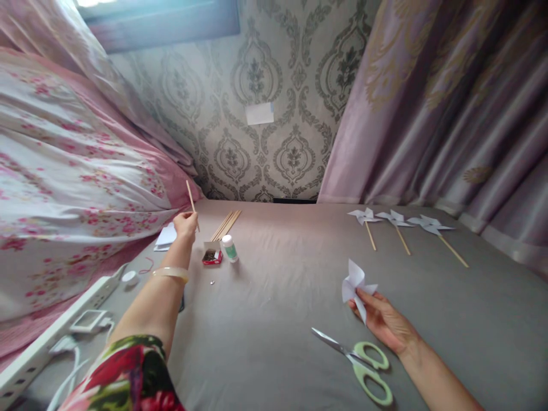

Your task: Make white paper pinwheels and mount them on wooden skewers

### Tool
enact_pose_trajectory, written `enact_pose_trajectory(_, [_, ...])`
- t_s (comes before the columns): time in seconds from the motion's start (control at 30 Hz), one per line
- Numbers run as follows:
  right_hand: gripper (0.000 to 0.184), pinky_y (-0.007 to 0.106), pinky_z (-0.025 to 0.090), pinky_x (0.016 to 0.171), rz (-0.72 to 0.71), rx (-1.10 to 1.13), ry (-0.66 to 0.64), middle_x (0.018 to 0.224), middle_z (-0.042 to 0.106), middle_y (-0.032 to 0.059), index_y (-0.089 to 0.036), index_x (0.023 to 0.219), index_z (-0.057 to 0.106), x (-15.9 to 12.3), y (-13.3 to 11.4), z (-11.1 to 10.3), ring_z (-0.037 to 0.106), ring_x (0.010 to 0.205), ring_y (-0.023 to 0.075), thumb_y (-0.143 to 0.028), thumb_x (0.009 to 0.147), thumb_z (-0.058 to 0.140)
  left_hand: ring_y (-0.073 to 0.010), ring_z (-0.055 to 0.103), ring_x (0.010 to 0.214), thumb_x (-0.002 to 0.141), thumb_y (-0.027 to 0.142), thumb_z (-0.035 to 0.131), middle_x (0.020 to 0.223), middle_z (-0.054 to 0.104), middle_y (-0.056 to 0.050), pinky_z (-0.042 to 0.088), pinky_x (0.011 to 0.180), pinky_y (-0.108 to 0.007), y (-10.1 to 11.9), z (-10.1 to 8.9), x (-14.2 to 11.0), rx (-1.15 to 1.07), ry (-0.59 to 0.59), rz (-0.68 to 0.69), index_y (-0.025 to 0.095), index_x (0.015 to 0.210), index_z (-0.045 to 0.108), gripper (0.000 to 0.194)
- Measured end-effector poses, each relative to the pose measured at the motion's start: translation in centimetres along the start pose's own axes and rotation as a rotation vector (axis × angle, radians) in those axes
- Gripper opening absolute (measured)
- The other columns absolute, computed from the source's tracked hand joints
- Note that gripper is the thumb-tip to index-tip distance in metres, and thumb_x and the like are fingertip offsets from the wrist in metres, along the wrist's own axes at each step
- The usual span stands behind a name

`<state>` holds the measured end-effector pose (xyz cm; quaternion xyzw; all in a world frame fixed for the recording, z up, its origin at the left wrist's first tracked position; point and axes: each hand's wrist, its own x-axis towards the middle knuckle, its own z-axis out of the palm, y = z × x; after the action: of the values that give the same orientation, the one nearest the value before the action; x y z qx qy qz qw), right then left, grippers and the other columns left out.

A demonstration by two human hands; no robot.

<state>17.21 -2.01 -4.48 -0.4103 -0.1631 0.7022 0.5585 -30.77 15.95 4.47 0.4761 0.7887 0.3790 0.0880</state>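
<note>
My left hand point(185, 224) reaches out at the left and is closed on a thin wooden stick point(190, 197) that stands nearly upright. In my right hand point(383, 319) a white paper pinwheel point(354, 277) is pinched at its middle between thumb and fingers. Below it lies a pair of scissors point(351, 355) with pale green handles, blades parted a little. Close to my left hand are several more wooden sticks point(226, 225), a small red box point(212, 254) of tiny metal pieces, and a white and green bottle point(230, 249).
Three finished-looking pinwheels on sticks point(398, 222) lie in a row at the back right. A power strip point(64, 325) with a white plug and cables runs along the left edge, by a white cap point(129, 278). Folded white paper point(165, 237) sits behind my left arm.
</note>
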Motion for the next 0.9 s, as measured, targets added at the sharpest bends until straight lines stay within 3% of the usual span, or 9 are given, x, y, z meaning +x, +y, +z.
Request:
enact_pose_trajectory(0.13, [0.023, 0.019, 0.059, 0.06, -0.017, -0.008, -0.02, 0.08, 0.075, 0.0004, -0.017, 0.072, 0.071, 0.0, 0.0, 0.0, 0.069, 0.066, 0.0129, -0.013, 0.055, 0.085, -0.014, 0.058, 0.07, 0.082, 0.03, 0.036, 0.085, 0.064, -0.009, 0.048, 0.062, -0.024, 1.3, -0.8, -1.0, -0.19, 0.268, -0.056, 0.004, 0.113, 0.054, 0.044])
enact_pose_trajectory(0.27, [0.025, 0.018, 0.058, 0.059, -0.017, -0.006, -0.028, 0.08, 0.074, 0.0002, -0.017, 0.073, 0.071, -0.2, -0.1, 0.4, 0.068, 0.065, 0.0123, -0.013, 0.054, 0.086, -0.0143, 0.058, 0.078, 0.085, 0.031, 0.039, 0.095, 0.063, -0.009, 0.048, 0.068, -0.024, 3.7, -1.0, -2.3, -0.328, 0.38, -0.047, 0.007, 0.111, 0.054, 0.039])
enact_pose_trajectory(0.4, [0.027, 0.017, 0.058, 0.059, -0.035, -0.021, -0.046, 0.078, 0.074, -0.0003, -0.017, 0.073, 0.071, -0.4, -0.1, 0.8, 0.068, 0.064, 0.0116, -0.015, 0.052, 0.087, -0.0143, 0.06, 0.082, 0.081, 0.027, 0.049, 0.093, 0.064, -0.008, 0.048, 0.074, -0.024, 7.5, 0.2, -4.4, -0.573, 0.464, 0.014, 0.009, 0.101, 0.057, 0.028])
enact_pose_trajectory(0.5, [0.026, 0.018, 0.057, 0.06, -0.05, -0.035, -0.087, 0.076, 0.074, -0.0004, -0.017, 0.074, 0.071, -0.4, 0.0, 0.8, 0.068, 0.064, 0.0121, -0.016, 0.054, 0.086, -0.0145, 0.06, 0.082, 0.079, 0.028, 0.051, 0.088, 0.064, -0.006, 0.047, 0.074, -0.025, 10.7, 1.7, -6.6, -0.705, 0.403, 0.045, 0.011, 0.095, 0.058, 0.024])
enact_pose_trajectory(0.63, [0.027, 0.018, 0.056, 0.059, -0.043, -0.038, -0.118, 0.076, 0.074, 0.0001, -0.017, 0.075, 0.071, -0.5, 0.1, 0.8, 0.068, 0.063, 0.0117, -0.017, 0.053, 0.087, -0.0141, 0.058, 0.077, 0.076, 0.03, 0.053, 0.083, 0.063, -0.004, 0.046, 0.068, -0.025, 13.8, 4.1, -10.5, -0.89, 0.233, 0.078, 0.013, 0.09, 0.057, 0.022])
enact_pose_trajectory(0.8, [0.025, 0.019, 0.055, 0.06, -0.055, -0.035, -0.114, 0.077, 0.074, 0.0006, -0.017, 0.075, 0.071, -0.6, -0.1, 1.0, 0.068, 0.064, 0.0121, -0.017, 0.054, 0.086, -0.0118, 0.056, 0.068, 0.077, 0.029, 0.051, 0.077, 0.059, -0.003, 0.045, 0.066, -0.025, 15.1, 7.3, -16.3, -1.094, -0.006, 0.086, 0.018, 0.085, 0.051, 0.013])
enact_pose_trajectory(0.9, [0.025, 0.019, 0.055, 0.06, -0.054, -0.05, -0.091, 0.075, 0.074, 0.0002, -0.017, 0.073, 0.07, -0.5, -0.1, 0.5, 0.067, 0.063, 0.0119, -0.017, 0.054, 0.086, -0.0108, 0.052, 0.061, 0.081, 0.03, 0.047, 0.074, 0.055, -0.002, 0.041, 0.057, -0.023, 15.1, 9.1, -19.6, -1.052, -0.095, 0.009, 0.021, 0.089, 0.048, 0.012])
